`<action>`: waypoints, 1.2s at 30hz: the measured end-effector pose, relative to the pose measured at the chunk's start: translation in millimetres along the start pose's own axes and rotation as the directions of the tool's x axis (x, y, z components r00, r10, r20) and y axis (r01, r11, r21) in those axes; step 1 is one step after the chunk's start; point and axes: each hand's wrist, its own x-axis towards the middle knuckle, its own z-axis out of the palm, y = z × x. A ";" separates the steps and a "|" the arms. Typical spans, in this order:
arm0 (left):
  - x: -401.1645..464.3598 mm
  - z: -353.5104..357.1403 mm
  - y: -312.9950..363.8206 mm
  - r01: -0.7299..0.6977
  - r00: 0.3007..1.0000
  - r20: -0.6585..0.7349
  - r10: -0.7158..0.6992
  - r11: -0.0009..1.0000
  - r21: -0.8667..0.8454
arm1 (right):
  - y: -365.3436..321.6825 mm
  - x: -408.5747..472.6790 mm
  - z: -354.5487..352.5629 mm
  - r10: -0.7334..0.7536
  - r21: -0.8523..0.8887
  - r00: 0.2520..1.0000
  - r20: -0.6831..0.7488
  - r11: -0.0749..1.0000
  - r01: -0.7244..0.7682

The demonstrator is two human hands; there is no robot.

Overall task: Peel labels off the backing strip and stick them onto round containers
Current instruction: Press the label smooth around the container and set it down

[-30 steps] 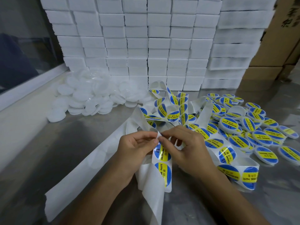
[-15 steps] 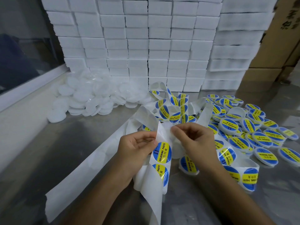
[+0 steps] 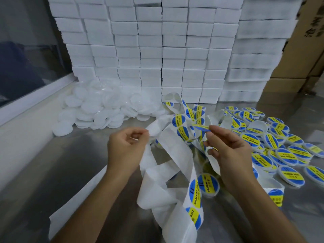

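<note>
Since half a second ago, your right hand [image 3: 228,148] has lifted up and away from your left hand [image 3: 126,146], taking a round blue-and-yellow peeled label [image 3: 201,127] clear of the long white paper backing strip [image 3: 175,151]. You see that label nearly edge-on, so its print is unreadable; it is pinched between your right thumb and forefinger, with the other fingers loosely curled below. Your left hand is curled too, its thumb and fingertips pinching the bare strip at its upper edge, and the two hands now stand apart with the strip looping down between them.

Below your hands the strip twists into coils on the shiny grey metal desk [image 3: 52,172], and two labels on it show plainly there, one reading "SOLDERING PASTE". More labelled strip lies tangled just beyond your right hand; I cannot count those labels.

One round white plastic container already bearing a label [image 3: 208,185] lies just under your right wrist. To the right of your right hand is a heap of labelled round containers [image 3: 284,151], too many and too overlapped for an exact count. Beyond your left hand sits a pile of plain white round containers [image 3: 98,109], likewise uncountable. Behind everything stands a wall of stacked white rectangular boxes [image 3: 157,50], with brown cardboard cartons [image 3: 301,50] at its right.
</note>
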 end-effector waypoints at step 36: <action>94.3 -8.2 -39.1 -0.191 0.980 0.047 0.193 0.845 0.500 | 16.1 -4.5 7.4 -0.413 -0.343 0.906 0.091 0.841 0.418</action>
